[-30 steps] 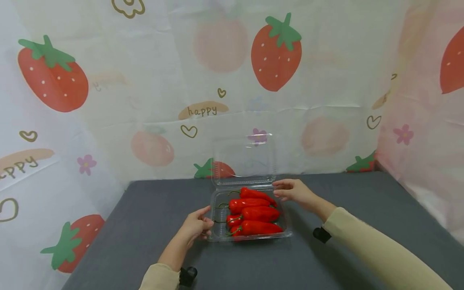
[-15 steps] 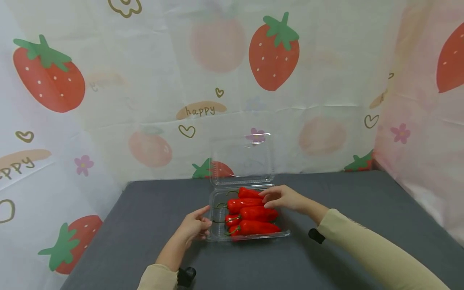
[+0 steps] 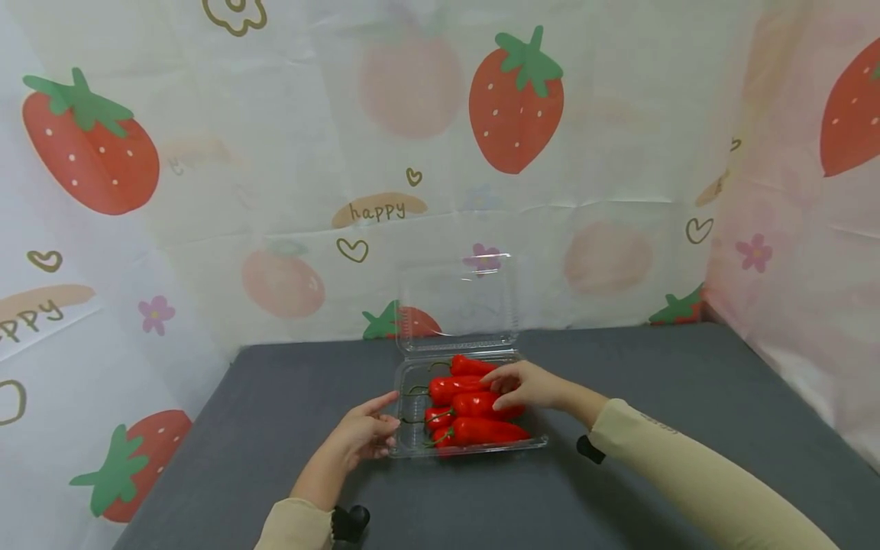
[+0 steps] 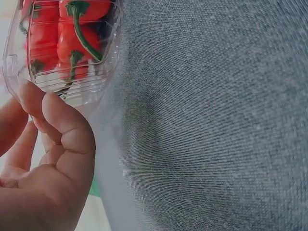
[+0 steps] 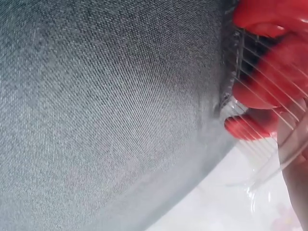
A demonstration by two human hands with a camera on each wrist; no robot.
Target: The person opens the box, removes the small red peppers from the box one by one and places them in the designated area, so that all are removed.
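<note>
A clear plastic clamshell container (image 3: 406, 443) sits on the dark cloth with its lid (image 3: 457, 305) raised at the back. Inside lie several glossy red peppers (image 3: 488, 431) with green stems pointing left. My left hand (image 3: 360, 437) pinches the container's left rim, fingertips on its edge in the left wrist view. Over the peppers, from the right, reaches my right hand (image 3: 536, 386). Its index finger and thumb are spread above the second and third peppers from the back; whether they touch is unclear. Only a sliver of the right hand (image 5: 294, 163) shows in its wrist view, beyond the container wall.
The grey cloth-covered table (image 3: 275, 412) extends on both sides of the container. Behind it hangs a white curtain (image 3: 302, 137) printed with strawberries, meeting the table's back edge near the lid. Black wrist devices (image 3: 351, 523) are strapped on both forearms.
My right hand has moved left and nearer, from the container's back right corner to over the peppers. The left hand holds its place at the rim; the view has shifted slightly.
</note>
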